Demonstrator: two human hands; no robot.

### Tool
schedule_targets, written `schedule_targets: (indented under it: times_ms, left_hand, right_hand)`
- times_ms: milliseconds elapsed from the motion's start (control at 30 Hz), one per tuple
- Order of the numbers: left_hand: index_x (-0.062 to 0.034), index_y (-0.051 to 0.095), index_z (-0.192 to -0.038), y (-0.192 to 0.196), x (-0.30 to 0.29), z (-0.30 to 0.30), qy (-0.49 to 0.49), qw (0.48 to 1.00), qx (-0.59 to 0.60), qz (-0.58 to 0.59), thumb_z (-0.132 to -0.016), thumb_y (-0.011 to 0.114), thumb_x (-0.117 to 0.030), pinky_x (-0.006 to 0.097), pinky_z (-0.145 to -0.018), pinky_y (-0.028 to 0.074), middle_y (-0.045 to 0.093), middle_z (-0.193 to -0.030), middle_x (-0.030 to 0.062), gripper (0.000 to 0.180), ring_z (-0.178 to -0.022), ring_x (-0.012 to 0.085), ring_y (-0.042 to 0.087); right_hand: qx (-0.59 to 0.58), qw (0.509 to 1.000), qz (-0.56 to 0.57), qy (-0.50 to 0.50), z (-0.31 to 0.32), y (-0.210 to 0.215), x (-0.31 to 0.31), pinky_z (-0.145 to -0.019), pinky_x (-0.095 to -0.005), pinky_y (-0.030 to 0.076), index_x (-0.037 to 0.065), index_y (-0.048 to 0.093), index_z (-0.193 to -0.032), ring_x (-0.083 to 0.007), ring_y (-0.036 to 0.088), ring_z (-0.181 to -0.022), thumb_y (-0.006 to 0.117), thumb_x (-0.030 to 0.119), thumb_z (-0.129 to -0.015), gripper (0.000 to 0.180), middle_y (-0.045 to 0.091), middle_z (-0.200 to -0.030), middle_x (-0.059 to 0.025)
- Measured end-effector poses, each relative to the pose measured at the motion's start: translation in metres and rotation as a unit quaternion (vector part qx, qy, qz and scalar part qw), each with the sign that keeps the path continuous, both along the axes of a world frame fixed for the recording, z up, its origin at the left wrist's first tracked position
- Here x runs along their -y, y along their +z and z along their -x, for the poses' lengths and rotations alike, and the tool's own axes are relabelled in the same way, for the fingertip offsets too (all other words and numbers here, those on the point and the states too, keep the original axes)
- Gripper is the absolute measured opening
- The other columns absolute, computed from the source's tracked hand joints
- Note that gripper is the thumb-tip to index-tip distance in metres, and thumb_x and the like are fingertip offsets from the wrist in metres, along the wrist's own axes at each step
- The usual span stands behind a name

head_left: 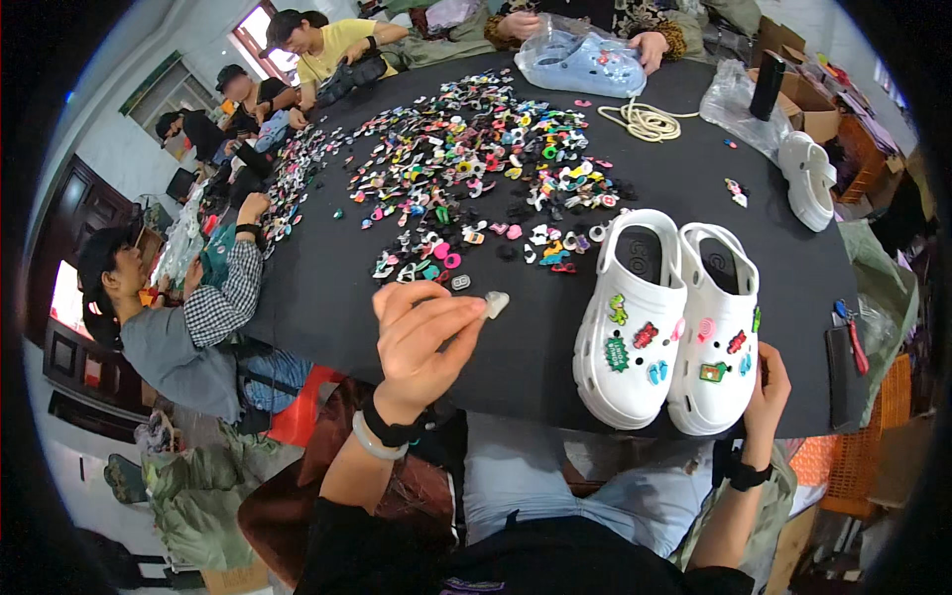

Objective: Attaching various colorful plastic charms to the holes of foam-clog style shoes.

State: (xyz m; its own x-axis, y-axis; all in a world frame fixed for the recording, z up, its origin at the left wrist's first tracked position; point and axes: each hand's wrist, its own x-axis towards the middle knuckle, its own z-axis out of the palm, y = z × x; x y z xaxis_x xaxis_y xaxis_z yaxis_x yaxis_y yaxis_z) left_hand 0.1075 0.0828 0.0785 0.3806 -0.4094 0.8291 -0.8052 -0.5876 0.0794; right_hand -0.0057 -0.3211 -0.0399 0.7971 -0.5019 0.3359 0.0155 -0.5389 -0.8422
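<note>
Between the thumb and fingertips of my left hand (pixel 421 342) is a small whitish shoe charm (pixel 497 303), held above the dark tabletop. Two white clogs stand side by side to its right, toes toward me. The left clog (pixel 605 387) bears a green dinosaur charm (pixel 618 309) and several others in red, green and blue. Pink, red, green and blue charms decorate the right clog (pixel 694 402). My right hand (pixel 768 392) is closed against that clog's outer side near the toe; its fingertips are partly hidden by the shoe.
A big heap of colourful shoe charms (pixel 476 149) spreads over the dark table (pixel 516 367). Beyond it, a person handles a bagged light blue clog (pixel 585 64) near a coil of cord (pixel 645 121). Another white clog (pixel 808 183) and red-handled pliers (pixel 855 337) lie at right. Other people sit at left.
</note>
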Motion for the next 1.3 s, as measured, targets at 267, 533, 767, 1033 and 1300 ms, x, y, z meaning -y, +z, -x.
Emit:
schedule_targets:
  times_ms: [267,533,767,1033,1300]
  left_hand:
    - [0.0007,0.067,-0.094,-0.006,0.041,0.002,-0.204,0.817,-0.466,0.270,-0.084,0.068,0.000,0.027,-0.079,0.049,0.067,-0.087,0.0067,0.010,-0.086,0.0142,0.063]
    - [0.0002,0.066,-0.093,-0.004,0.070,-0.024,-0.211,0.788,-0.564,0.127,-0.085,0.068,-0.007,0.026,-0.079,0.047,0.067,-0.089,0.0052,0.011,-0.086,0.0121,0.062]
    - [-0.0028,0.069,-0.085,-0.011,0.108,-0.040,-0.217,0.857,-0.464,0.055,-0.081,0.070,-0.008,0.026,-0.078,0.040,0.067,-0.092,0.0026,0.007,-0.089,0.0111,0.057]
    - [-0.0030,0.069,-0.087,-0.010,0.113,-0.051,-0.203,0.814,-0.539,0.073,-0.083,0.069,-0.009,0.026,-0.079,0.041,0.068,-0.093,0.0024,0.007,-0.088,0.0097,0.058]
    - [-0.0003,0.066,-0.095,-0.009,0.116,-0.083,-0.246,0.736,-0.624,0.096,-0.087,0.066,-0.009,0.024,-0.080,0.048,0.067,-0.090,0.0030,0.012,-0.084,0.0084,0.061]
  right_hand:
    - [0.007,0.993,-0.100,0.061,0.008,0.013,0.007,-0.069,-0.0186,0.042,0.003,0.059,-0.114,-0.0040,0.052,-0.079,0.056,0.001,-0.092,0.022,0.061,-0.099,-0.0007]
    - [0.074,0.982,-0.125,0.118,0.019,0.084,-0.039,-0.065,-0.0199,0.040,0.002,0.063,-0.108,-0.0055,0.056,-0.078,0.059,0.003,-0.090,0.019,0.065,-0.093,-0.0015]
    - [0.064,0.988,-0.080,0.119,0.019,0.084,-0.043,-0.065,-0.0222,0.042,0.002,0.066,-0.104,-0.0085,0.058,-0.075,0.062,0.004,-0.088,0.017,0.067,-0.087,-0.0036]
    - [0.020,0.988,-0.090,0.127,0.017,0.077,-0.041,-0.066,-0.0232,0.044,0.002,0.066,-0.102,-0.0088,0.057,-0.074,0.062,0.003,-0.087,0.015,0.066,-0.088,-0.0037]
    - [0.009,0.987,-0.040,0.155,0.008,0.104,-0.028,-0.067,-0.0226,0.045,0.001,0.065,-0.102,-0.0081,0.056,-0.074,0.061,0.003,-0.088,0.015,0.066,-0.089,-0.0042]
